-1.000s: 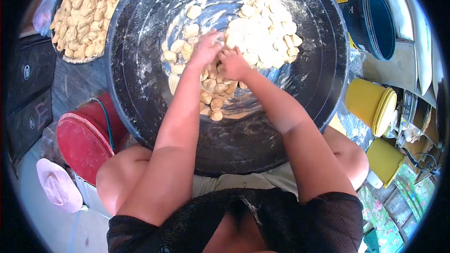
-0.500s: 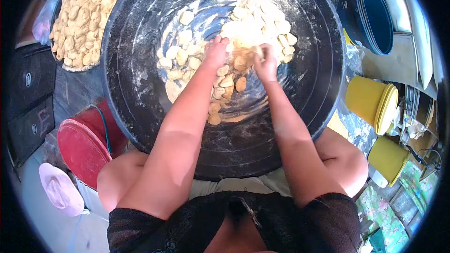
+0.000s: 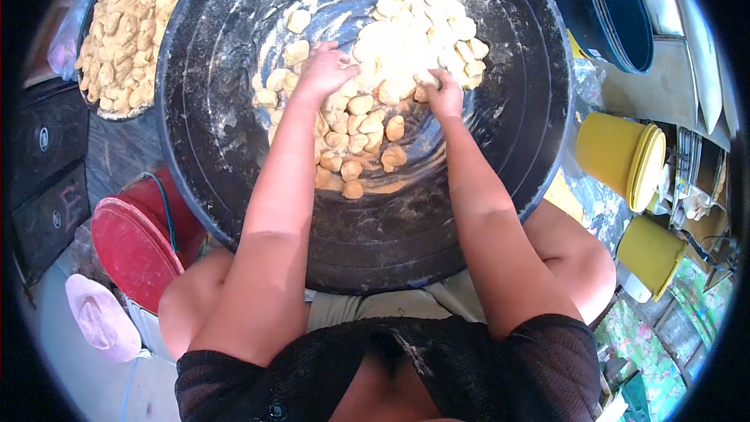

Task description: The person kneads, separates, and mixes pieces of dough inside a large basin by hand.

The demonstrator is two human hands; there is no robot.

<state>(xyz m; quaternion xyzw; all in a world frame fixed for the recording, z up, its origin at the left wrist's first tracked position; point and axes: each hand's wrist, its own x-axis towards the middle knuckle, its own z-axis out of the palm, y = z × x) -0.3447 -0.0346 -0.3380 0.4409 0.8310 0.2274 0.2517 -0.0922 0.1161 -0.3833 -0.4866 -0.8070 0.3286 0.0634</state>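
A wide black basin [image 3: 375, 238] dusted with pale powder lies in front of me. Flattened dough-like pieces [image 3: 422, 23] are heaped at its upper right, bright with glare, and browner ones [image 3: 355, 125] spread below the middle. My left hand [image 3: 323, 76], fingers apart, rests over pieces left of the heap and holds nothing visible. At the heap's lower edge, my right hand [image 3: 445, 96] touches a small piece with thumb and fingers a little apart; no piece is visibly gripped.
A tray of similar pieces [image 3: 129, 31] stands at the upper left. A red bucket [image 3: 137, 246] and pink hat [image 3: 101, 318] are at the left. On the right are a dark blue bucket [image 3: 621, 12] and yellow buckets [image 3: 613, 152].
My hands, close together a second ago, have moved apart, the left one going left and the right one right. Brown pieces between them are more spread out.
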